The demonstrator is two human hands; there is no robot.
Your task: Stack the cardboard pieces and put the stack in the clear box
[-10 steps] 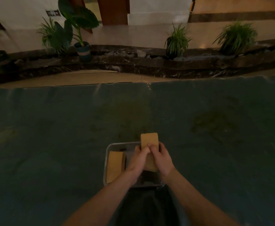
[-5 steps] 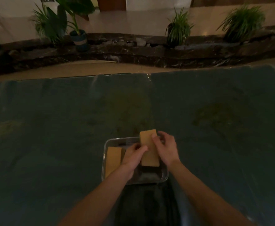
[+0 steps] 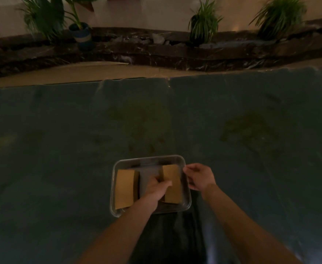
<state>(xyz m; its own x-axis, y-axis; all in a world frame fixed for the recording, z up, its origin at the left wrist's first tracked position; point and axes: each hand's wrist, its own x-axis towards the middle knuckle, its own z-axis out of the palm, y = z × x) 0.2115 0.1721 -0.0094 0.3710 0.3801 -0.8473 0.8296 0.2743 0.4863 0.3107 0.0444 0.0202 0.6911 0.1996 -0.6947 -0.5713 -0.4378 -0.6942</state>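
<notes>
The clear box (image 3: 148, 158) sits on the dark teal table near its front edge. Inside it, a brown cardboard stack (image 3: 126, 188) lies at the left. A second cardboard stack (image 3: 173, 189) lies at the right side of the box. My left hand (image 3: 155, 189) is inside the box with its fingers closed on the left edge of that right stack. My right hand (image 3: 199, 177) hovers just outside the box's right rim, fingers apart and holding nothing.
The teal cloth (image 3: 61, 140) covers the table widely on all sides. Beyond the far edge runs a dark stone border (image 3: 156, 52) with several potted plants (image 3: 204, 21). My dark trousers (image 3: 167, 239) show below the table's front edge.
The cardboard stack held upright above the box by both hands has come down flat into the box's right side. My right hand has let go and moved right, outside the rim.
</notes>
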